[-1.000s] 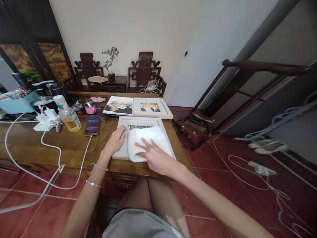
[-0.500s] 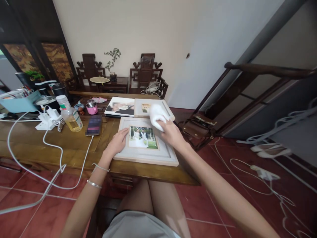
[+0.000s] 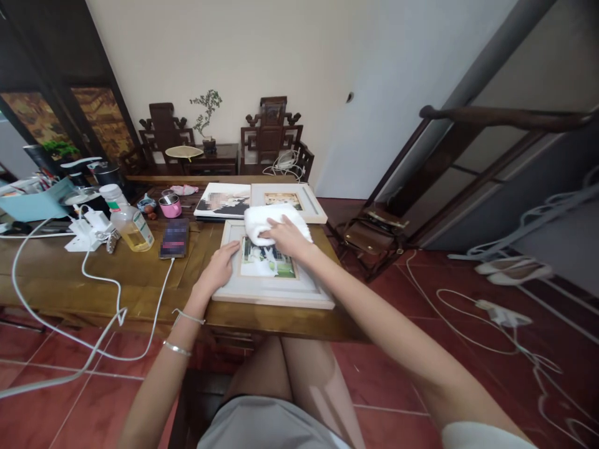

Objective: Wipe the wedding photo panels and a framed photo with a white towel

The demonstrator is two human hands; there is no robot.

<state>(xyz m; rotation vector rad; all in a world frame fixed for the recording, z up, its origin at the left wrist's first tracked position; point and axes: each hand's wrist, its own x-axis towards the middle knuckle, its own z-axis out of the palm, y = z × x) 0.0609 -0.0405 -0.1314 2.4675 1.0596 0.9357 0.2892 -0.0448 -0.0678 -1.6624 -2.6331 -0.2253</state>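
Note:
A white picture frame (image 3: 276, 300) with a wedding photo (image 3: 266, 265) behind its front lies flat near the table's front edge. At its left side, my left hand (image 3: 219, 266) grips the border, fingertips resting on the top face. My right hand (image 3: 287, 237) is closed on a folded white towel (image 3: 257, 218), which lies over the frame's far edge and covers the upper part of the photo. Just behind are a second pale frame (image 3: 316, 212), partly hidden by the towel, and a photo album (image 3: 227, 196) beside it.
Left of the frames lie a phone (image 3: 174, 238) on a charging cable, a bottle of yellow liquid (image 3: 133, 227), a pink cup (image 3: 171, 206) and a power strip (image 3: 84, 237). A blue box (image 3: 37, 202) stands at far left. A chair holding a brown bag (image 3: 374, 239) is at right.
My right hand has moved the towel left, from the frame's far right corner to above the photo. My left hand stays on the left border.

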